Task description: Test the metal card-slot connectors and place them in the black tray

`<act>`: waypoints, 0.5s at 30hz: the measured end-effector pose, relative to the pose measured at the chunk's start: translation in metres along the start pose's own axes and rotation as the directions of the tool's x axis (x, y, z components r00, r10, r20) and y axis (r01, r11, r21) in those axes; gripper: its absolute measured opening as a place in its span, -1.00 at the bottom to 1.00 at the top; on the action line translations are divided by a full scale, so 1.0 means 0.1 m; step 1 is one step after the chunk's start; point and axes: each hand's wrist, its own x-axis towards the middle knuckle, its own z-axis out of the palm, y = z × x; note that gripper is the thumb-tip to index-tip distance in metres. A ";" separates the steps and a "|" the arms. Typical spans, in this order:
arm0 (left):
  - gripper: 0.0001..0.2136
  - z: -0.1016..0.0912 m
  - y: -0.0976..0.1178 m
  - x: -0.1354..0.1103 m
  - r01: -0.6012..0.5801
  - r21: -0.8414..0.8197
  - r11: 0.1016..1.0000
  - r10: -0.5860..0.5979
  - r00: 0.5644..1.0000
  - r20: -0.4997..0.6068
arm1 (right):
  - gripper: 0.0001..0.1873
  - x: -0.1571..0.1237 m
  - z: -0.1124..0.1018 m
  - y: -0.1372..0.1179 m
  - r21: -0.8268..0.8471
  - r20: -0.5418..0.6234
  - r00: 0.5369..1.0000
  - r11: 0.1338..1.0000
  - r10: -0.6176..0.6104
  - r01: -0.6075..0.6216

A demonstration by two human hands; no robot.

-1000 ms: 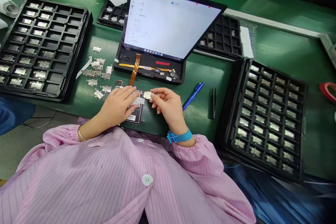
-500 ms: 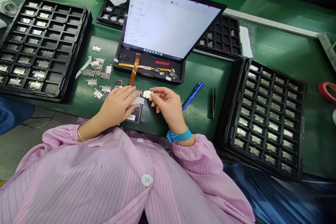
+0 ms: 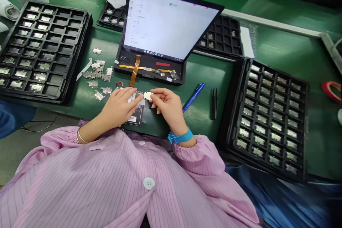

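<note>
My right hand (image 3: 168, 105) pinches a small silver metal plate (image 3: 148, 95) between thumb and fingertips, just above a black card with a barcode label (image 3: 135, 115). My left hand (image 3: 119, 106) lies flat on that card, its fingers over a silver part that is mostly hidden. A small loose pile of silver metal parts (image 3: 97, 73) sits left of my left hand. An orange ribbon cable (image 3: 135, 70) runs from a black fixture (image 3: 149, 73) toward the card.
A tablet (image 3: 171, 21) stands behind the fixture. Black trays of silver parts lie at left (image 3: 77, 53) and right (image 3: 235, 114), with smaller trays (image 3: 221, 39) behind. A blue pen (image 3: 193, 97) and black tweezers (image 3: 214, 104) lie right of my hands.
The whole view has shifted slightly left and up with my head. My hands keep the same positions on the card and plate.
</note>
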 end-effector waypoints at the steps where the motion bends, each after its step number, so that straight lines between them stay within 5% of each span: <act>1: -0.66 -0.02 0.01 0.01 -0.003 0.009 1.000 0.003 1.000 0.017 | -0.72 0.00 0.00 0.00 -0.001 0.000 1.000 1.000 -0.004 0.004; 10: -0.62 -0.13 0.27 0.46 0.115 -0.029 0.993 -0.111 0.987 0.119 | -0.69 -0.01 -0.07 0.02 0.077 0.029 0.999 0.996 -0.040 0.037; 15: -0.89 -0.05 0.25 0.60 0.093 -0.024 0.995 -0.089 0.987 0.136 | -0.65 0.02 -0.09 0.03 0.157 0.042 0.999 0.987 -0.029 0.022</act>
